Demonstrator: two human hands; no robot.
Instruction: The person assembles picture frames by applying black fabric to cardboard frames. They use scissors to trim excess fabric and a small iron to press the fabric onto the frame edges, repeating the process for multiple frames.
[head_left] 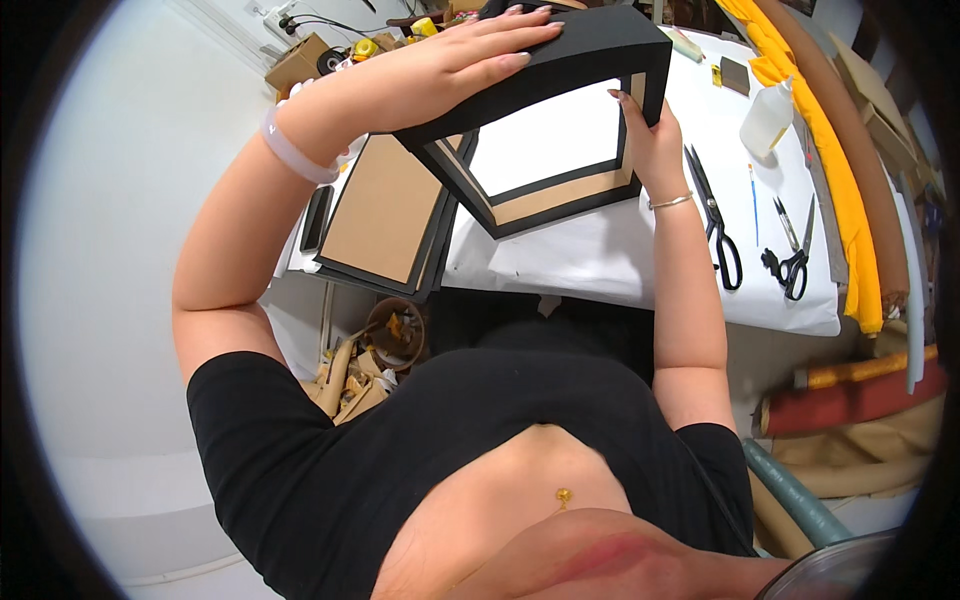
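Observation:
A deep black box frame point(600, 45) stands tilted on edge over the table, its inside lined in tan board and its middle an open rectangle. Across its upper outer side my left hand point(455, 65) lies flat with the fingers stretched out. On the right side my right hand point(652, 145) grips the frame's wall, the thumb showing at the inner edge and the other fingers hidden behind. To the left of the frame rests a stack of black-edged panels, the top one a tan panel point(385, 215).
White paper covers the table point(590, 265). On the right lie large black scissors point(712, 215), smaller scissors point(793, 262), a thin blue brush point(754, 200) and a white squeeze bottle point(767, 118). Yellow fabric point(855, 230) runs along the right edge. Below left stands a scrap bin point(402, 335).

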